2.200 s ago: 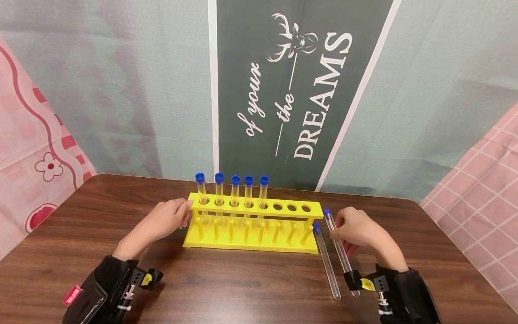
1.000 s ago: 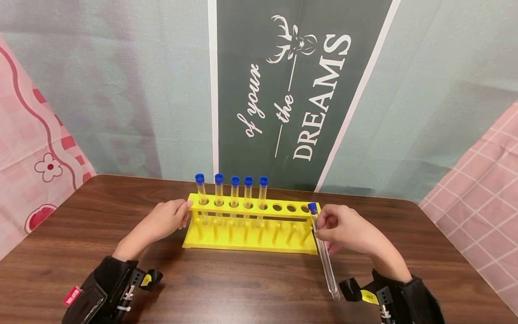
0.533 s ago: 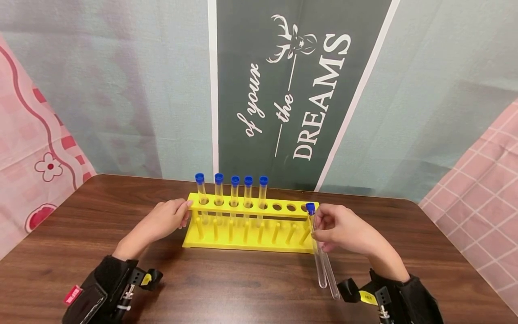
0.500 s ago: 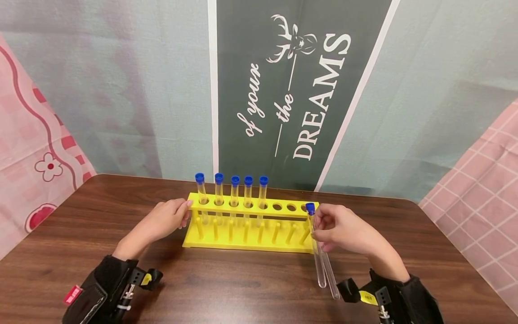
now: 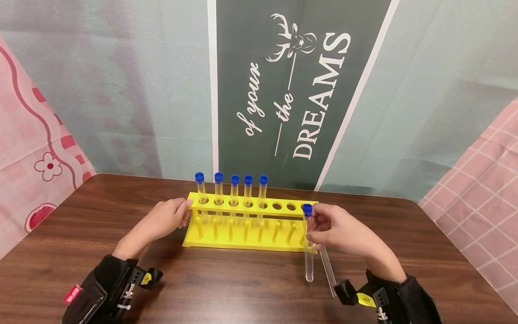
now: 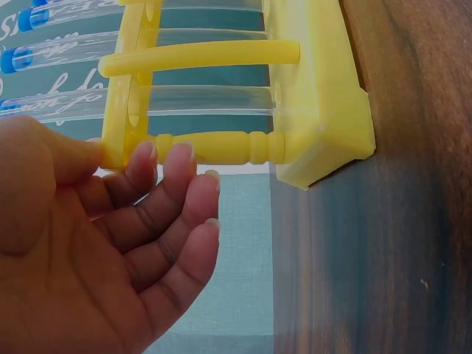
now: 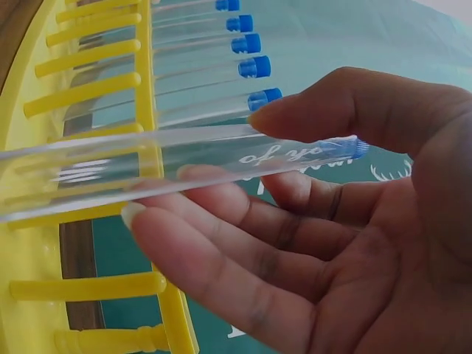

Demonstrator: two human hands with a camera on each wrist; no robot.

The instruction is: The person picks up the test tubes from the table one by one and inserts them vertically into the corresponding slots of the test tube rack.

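A yellow test tube rack (image 5: pixel 251 246) stands on the table, with several blue-capped tubes (image 5: pixel 234 191) upright in its left holes. My left hand (image 5: pixel 167 218) pinches the left end of the rack's top bar, thumb on one side and fingertips on the other, as the left wrist view shows. In my right hand (image 5: pixel 341 229) a clear test tube (image 5: pixel 309 265) with a blue cap is pinched, nearly upright in front of the rack's right end. Its bottom hangs below the rack's front edge. Another test tube (image 5: pixel 328 270) lies on the table under my right hand, its cap end hidden.
Two open holes show in the rack's top bar (image 5: pixel 284 206) right of the standing tubes; the rightmost one is partly covered by the held tube. Short yellow pegs (image 5: pixel 247 231) line the base. A printed cloth (image 5: pixel 267 90) hangs behind the brown table (image 5: pixel 202 288).
My right hand has lifted a test tube from beside the rack, carried it left and turned it from slanted to nearly upright. The left hand has stayed on the rack.
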